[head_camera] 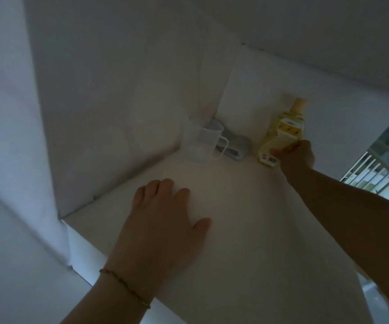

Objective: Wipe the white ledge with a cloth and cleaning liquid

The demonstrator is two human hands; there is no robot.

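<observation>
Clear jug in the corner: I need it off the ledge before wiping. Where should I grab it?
Take the jug by its handle, which sticks out on its right toward the cloth; come from the front, since the wall stands close behind and left.

Cam: one wide-angle, worn on my head.
Facing: fwd + down, into the back corner of the flat white ledge [247, 218].
Range: close; my left hand [163, 220] sits low centre, big in frame; my right hand [296, 157] is farther in, upper right, at the clear yellow plastic bottle [282, 127].
Edges: walls bow w/ the lens; white barred railing [373, 174] at far right.
</observation>
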